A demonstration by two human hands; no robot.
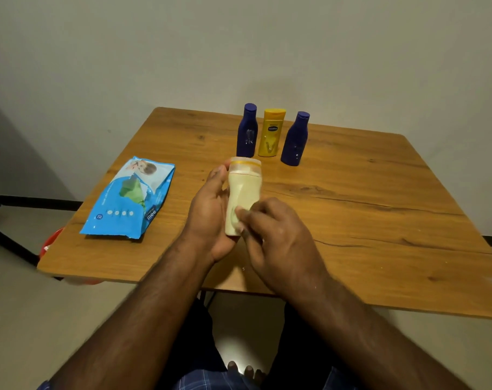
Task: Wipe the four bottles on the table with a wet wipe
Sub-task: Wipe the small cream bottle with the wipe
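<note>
Wiping under way on cream bottle (245, 192), held above bench (380, 220) near front edge. Left hand (211, 218) grip wraps bottle body, cap pointing away. Right hand (278, 237) grip pinches wet wipe (233, 218) against lower body (wipe barely visible, pale). Next, by my judgement: turn bottle, cover remaining sides, set down, take another. Two blue bottles (247, 130) (295, 140) and yellow bottle (270, 133) stand capped at back; contents unseen. Wipes pack (126, 198) lies open at left.
</note>
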